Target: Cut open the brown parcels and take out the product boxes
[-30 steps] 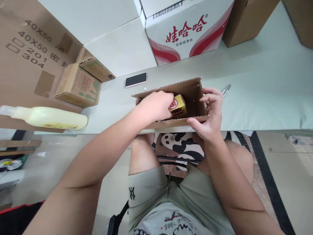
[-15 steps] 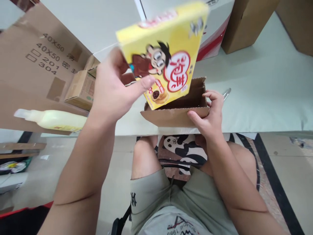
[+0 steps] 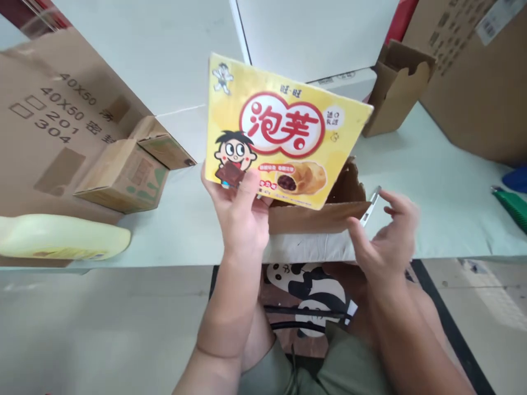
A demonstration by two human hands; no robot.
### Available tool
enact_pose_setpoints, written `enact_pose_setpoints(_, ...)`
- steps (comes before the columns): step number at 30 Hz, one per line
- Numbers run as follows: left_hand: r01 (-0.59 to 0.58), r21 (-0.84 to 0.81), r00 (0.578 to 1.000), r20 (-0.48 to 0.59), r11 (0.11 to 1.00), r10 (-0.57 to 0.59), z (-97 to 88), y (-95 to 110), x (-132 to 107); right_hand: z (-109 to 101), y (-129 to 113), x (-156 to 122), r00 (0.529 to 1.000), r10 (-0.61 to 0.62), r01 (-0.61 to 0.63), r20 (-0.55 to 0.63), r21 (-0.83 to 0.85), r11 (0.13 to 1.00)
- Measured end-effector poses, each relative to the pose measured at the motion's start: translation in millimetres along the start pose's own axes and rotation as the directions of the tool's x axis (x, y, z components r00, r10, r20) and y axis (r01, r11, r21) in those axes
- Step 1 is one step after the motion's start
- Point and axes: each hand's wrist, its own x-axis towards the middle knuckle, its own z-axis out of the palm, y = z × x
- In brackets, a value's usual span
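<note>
since the earlier frame, the yellow snack box [image 3: 288,126] has swung round, its lettering now upright with a slight downward slope to the right, and my right hand [image 3: 389,241] has loosened from the carton's end. largest in my head view is the pale green table [image 3: 436,208], with a big brown carton [image 3: 53,126] along its left side. next in size, the open carton [image 3: 308,218] rests at the near edge, its mouth partly hidden behind the snack box. the box is raised above it; i judge the step in hand to be drawing the box out and showing its face, and the next move calls for a steady hold and clearance from the carton's rim. the box lies above and in my left hand [image 3: 247,214] — thumb pinching the front at its lower left corner, fingers hidden behind. my right hand is spread, thumb and forefinger apart. smallest is the silver cutter [image 3: 371,206], seen between them — whether they touch it, i cannot tell.
</note>
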Motion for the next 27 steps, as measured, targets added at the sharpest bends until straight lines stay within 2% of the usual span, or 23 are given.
enact_pose_setpoints(3, 0.037, -0.104, 0.999, -0.011, 0.994, -0.039, -10.4, -4.0, -7.8, -14.5, -39.6, 1.3, 1.000, 0.024, -0.024, 0.005, 0.163, 0.986)
enact_pose_setpoints(5, 0.051, -0.169, 0.999, -0.005, 0.984, -0.053, -17.1, -1.9, -8.1, -18.5, -66.8, 3.9, 0.988, 0.076, -0.109, 0.133, 0.259, 0.960)
enact_pose_setpoints(8, 0.037, -0.245, 0.999, 0.010, 0.969, -0.035, -28.4, 3.7, -1.2, -9.2, -96.6, 15.5, 0.902, 0.160, -0.308, 0.400, 0.339, 0.889)
enact_pose_setpoints(10, 0.032, -0.272, 0.999, 0.015, 0.962, -0.029, -36.5, 5.3, 5.3, 7.6, -106.6, 27.0, 0.844, 0.182, -0.398, 0.505, 0.359, 0.844)
enact_pose_setpoints(15, 0.074, -0.328, 0.997, 0.024, 0.942, -0.070, -55.3, -4.1, 17.2, 55.7, -110.6, 50.2, 0.792, 0.277, -0.493, 0.544, 0.302, 0.816)
enact_pose_setpoints(18, 0.098, -0.308, 0.995, 0.000, 0.946, -0.103, -68.2, -13.6, 24.1, 68.1, -109.9, 59.7, 0.783, 0.310, -0.505, 0.539, 0.261, 0.823)
enact_pose_setpoints(21, 0.088, -0.213, 0.993, -0.058, 0.973, -0.102, -76.8, -18.9, 40.1, 72.1, -107.7, 79.3, 0.793, 0.285, -0.442, 0.539, 0.186, 0.877)
enact_pose_setpoints(23, 0.050, -0.118, 0.997, -0.055, 0.992, -0.057, -74.7, -19.5, 61.4, 77.6, -102.9, 102.1, 0.792, 0.277, -0.413, 0.544, 0.144, 0.899)
enact_pose_setpoints(25, 0.044, -0.019, 0.999, 0.016, 0.999, -0.044, -63.2, -20.8, 93.1, 88.4, -93.4, 132.5, 0.788, 0.298, -0.425, 0.538, 0.127, 0.896)
enact_pose_setpoints(27, 0.112, 0.086, 0.987, 0.103, 0.990, -0.121, -42.2, -27.0, 131.8, 103.7, -78.1, 168.4, 0.778, 0.360, -0.477, 0.515, 0.111, 0.872)
